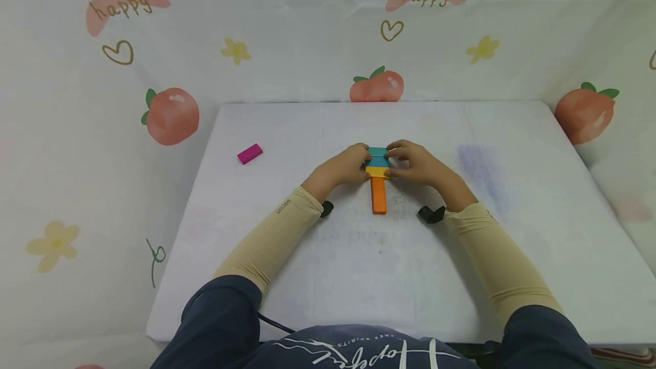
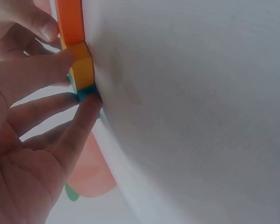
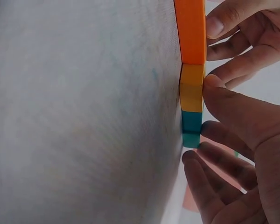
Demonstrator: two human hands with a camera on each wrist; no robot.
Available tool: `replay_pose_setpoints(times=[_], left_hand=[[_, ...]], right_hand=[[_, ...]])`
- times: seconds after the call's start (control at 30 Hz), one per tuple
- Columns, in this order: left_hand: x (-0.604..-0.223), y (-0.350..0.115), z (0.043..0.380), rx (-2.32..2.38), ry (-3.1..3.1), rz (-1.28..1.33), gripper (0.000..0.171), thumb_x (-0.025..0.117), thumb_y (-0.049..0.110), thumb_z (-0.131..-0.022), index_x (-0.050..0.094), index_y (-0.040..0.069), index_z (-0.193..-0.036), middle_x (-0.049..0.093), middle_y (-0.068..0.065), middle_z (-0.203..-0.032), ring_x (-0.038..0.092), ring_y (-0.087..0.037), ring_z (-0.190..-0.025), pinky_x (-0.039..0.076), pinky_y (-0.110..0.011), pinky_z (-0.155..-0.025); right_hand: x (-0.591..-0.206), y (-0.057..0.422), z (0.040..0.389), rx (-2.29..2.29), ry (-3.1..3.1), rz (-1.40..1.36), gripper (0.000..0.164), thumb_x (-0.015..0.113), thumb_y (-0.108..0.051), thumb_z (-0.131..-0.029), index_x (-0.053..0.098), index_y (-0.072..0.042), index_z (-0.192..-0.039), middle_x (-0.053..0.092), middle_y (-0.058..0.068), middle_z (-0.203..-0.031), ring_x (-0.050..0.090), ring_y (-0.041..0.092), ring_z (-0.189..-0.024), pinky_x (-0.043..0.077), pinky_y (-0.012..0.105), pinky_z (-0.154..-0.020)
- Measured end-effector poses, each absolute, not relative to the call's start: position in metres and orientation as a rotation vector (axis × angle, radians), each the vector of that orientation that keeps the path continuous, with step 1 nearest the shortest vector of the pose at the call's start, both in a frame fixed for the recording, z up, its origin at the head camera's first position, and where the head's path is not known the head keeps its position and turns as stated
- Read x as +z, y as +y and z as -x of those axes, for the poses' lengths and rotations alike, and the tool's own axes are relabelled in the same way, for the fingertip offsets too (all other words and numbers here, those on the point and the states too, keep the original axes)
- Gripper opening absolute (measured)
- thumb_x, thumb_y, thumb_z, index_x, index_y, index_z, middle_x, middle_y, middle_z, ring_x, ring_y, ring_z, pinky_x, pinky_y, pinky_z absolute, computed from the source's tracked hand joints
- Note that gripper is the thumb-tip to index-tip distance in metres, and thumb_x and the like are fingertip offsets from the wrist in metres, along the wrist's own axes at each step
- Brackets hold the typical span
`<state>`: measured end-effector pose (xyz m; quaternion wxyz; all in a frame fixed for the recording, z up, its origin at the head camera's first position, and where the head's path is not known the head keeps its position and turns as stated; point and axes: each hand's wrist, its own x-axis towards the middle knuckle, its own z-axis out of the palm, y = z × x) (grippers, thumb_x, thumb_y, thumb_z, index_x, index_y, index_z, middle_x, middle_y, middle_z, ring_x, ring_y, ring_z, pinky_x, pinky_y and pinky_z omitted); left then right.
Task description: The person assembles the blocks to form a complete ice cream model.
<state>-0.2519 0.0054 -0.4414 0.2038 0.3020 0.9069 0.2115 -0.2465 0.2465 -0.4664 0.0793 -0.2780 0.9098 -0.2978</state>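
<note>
Near the middle of the white board, a row of coloured blocks lies flat: a green-teal block [image 1: 378, 151] farthest away, then a blue block [image 1: 377, 162], a yellow block [image 1: 376, 171] with slanted ends, and a long orange block [image 1: 378, 196] pointing toward the person. At the row's left side is my left hand [image 1: 347, 165], its thumb on the yellow block and fingertips against the teal-blue ones in the left wrist view. My right hand [image 1: 416, 165] touches the right side, thumb at the yellow block, fingers spread beside the teal-blue blocks in the right wrist view.
A magenta block [image 1: 250, 154] lies apart on the left of the white board [image 1: 287, 147]. Behind the board hangs a printed cloth [image 1: 302, 27] with peaches and hearts. Black wrist camera pieces [image 1: 431, 214] stick out below the wrists.
</note>
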Motion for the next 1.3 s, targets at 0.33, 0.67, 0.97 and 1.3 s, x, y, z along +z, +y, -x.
replay_pose_setpoints(times=[0.33, 0.67, 0.97, 1.3], left_hand=[[-0.442, 0.005, 0.253, 0.612, 2.523, -0.839, 0.056, 0.072, 0.021, -0.102, 0.056, -0.004, -0.150, 0.039, -0.022, -0.167, 0.042, -0.032, -0.153, 0.036, -0.042, -0.128], [-0.446, -0.016, 0.251, 0.690, 2.549, -0.809, 0.051, 0.069, 0.023, -0.103, 0.059, 0.002, -0.149, 0.042, -0.019, -0.166, 0.055, -0.030, -0.140, 0.044, -0.041, -0.123], [-0.433, -0.124, 0.243, 0.817, 2.752, -0.583, 0.048, 0.066, 0.018, -0.104, 0.058, -0.005, -0.145, 0.056, -0.023, -0.146, 0.062, -0.037, -0.126, 0.051, -0.050, -0.112], [-0.429, -0.235, 0.236, 0.680, 2.983, -0.140, 0.046, 0.064, 0.014, -0.100, 0.061, -0.007, -0.141, 0.057, -0.031, -0.138, 0.056, -0.045, -0.126, 0.047, -0.061, -0.115]], right_hand=[[-0.459, 0.245, 0.245, -0.827, 2.695, 0.827, 0.054, 0.086, -0.022, -0.092, 0.069, 0.005, -0.135, 0.055, 0.025, -0.149, 0.061, 0.042, -0.127, 0.054, 0.058, -0.107], [-0.455, 0.241, 0.249, -0.738, 2.695, 0.788, 0.056, 0.087, -0.028, -0.091, 0.070, 0.003, -0.135, 0.056, 0.024, -0.150, 0.061, 0.042, -0.128, 0.053, 0.057, -0.108], [-0.455, 0.239, 0.248, -0.722, 2.693, 0.761, 0.056, 0.086, -0.029, -0.092, 0.070, 0.002, -0.135, 0.057, 0.024, -0.149, 0.062, 0.040, -0.127, 0.053, 0.057, -0.109], [-0.452, 0.237, 0.245, -0.737, 2.672, 0.719, 0.058, 0.085, -0.028, -0.093, 0.068, 0.004, -0.137, 0.054, 0.025, -0.151, 0.064, 0.042, -0.125, 0.054, 0.057, -0.109]])
